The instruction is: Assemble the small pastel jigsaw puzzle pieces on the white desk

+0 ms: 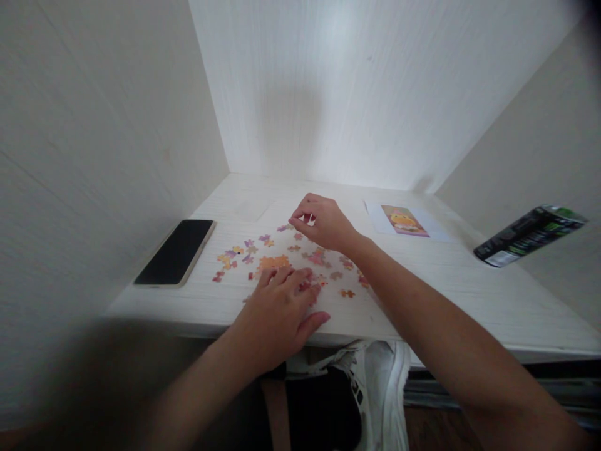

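Loose jigsaw pieces [266, 240] in purple, yellow, pink and orange lie scattered over the white desktop. Among them sits a larger orange patch [273, 263], apparently made of joined pieces. My left hand [279, 307] rests palm down at the near side of this patch, its fingers spread over it and over pinkish pieces, partly hiding them. Farther back, my right hand [326, 220] is raised with thumb and fingertips pinched together, close to a purple piece [284, 228]. Whether a piece is between those fingertips is too small to tell.
A phone [176, 254] with a dark screen lies at the left. On white paper at the back right is a printed picture [404, 221] of a yellow figure. A black and green can [530, 235] stands at the right. Panels [300, 94] enclose the desk [446, 288].
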Tool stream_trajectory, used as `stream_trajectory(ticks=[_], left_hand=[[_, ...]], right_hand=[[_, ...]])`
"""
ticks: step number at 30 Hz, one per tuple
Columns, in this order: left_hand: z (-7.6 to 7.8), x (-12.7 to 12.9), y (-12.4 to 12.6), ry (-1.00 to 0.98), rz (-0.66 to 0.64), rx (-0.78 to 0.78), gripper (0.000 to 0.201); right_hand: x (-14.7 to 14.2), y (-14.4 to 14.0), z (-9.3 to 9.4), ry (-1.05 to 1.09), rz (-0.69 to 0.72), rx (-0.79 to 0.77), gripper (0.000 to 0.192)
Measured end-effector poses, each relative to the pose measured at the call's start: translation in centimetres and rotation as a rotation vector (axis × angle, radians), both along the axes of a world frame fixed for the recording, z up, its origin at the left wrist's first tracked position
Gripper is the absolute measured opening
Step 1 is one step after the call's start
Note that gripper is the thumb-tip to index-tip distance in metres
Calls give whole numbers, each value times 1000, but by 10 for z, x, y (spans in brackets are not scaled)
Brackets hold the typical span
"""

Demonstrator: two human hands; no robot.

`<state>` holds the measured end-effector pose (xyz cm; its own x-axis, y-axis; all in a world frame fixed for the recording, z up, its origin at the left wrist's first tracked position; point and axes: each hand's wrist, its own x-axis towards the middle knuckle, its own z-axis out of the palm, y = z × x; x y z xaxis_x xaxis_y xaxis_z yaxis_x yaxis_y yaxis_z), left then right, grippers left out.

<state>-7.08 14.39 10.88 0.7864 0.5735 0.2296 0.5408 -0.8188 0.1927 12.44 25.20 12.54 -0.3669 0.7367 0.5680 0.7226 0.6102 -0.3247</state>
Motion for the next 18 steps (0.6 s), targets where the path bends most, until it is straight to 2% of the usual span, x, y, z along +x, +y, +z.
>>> stream_trajectory(ticks=[4, 9, 13, 18], left_hand=[[-3, 9, -3, -17, -5, 5, 42], [-3, 22, 7, -55, -8, -6, 30], [-2, 32, 19, -113, 61, -30, 18], [-3, 40, 26, -148, 121, -106, 20]], right_hand=[[-3, -1, -1, -2, 9, -6, 15], [-6, -3, -1, -9, 23, -10, 17], [-5, -3, -1, 0, 25, -9, 15], [-1, 1, -4, 28, 10, -6, 14]])
